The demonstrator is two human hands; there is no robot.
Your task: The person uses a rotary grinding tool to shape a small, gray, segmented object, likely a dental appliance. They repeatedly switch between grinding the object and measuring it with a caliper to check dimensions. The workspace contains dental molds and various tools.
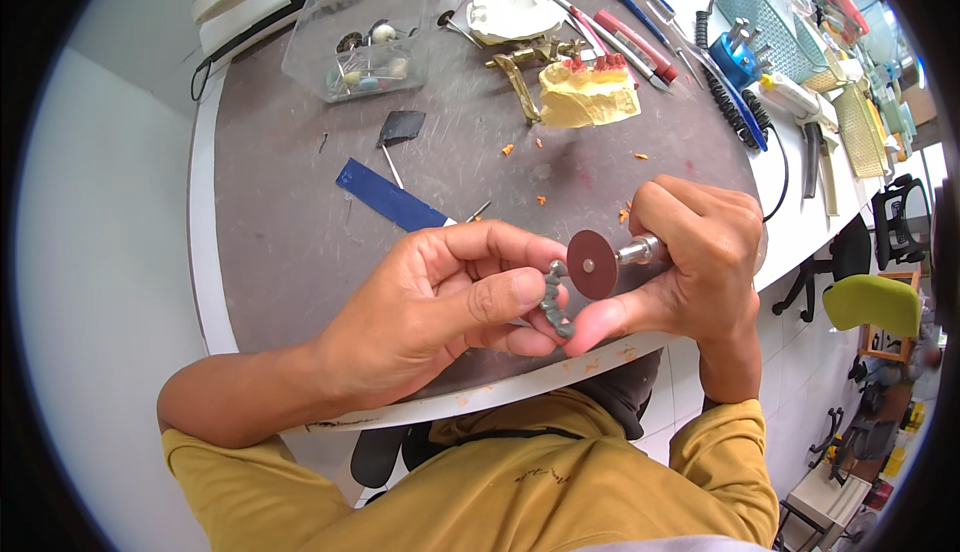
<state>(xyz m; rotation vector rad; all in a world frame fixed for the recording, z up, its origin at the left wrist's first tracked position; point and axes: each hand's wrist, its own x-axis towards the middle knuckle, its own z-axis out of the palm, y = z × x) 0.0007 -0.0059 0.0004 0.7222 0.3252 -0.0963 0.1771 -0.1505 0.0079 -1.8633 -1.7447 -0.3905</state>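
Note:
Between the thumb and fingers of my left hand (440, 302) is a grey metal dental framework (552, 304), shaped like a short curved row of teeth. My right hand (690, 252) grips a silver rotary handpiece (642, 249) fitted with a round reddish-brown cutting disc (591, 264). The disc's edge is close beside the framework's upper end; whether the two touch I cannot tell. My right thumb rests near the framework's lower end. Both hands are over the table's front edge.
On the brown tabletop (280, 212) lie a blue strip (390, 195), a dark square (402, 126) and orange scraps (508, 150). Farther back are a clear box (350, 82) of small parts, a yellow dental cast (590, 97) and a white cast (513, 10). Tools and baskets (765, 17) stand at right.

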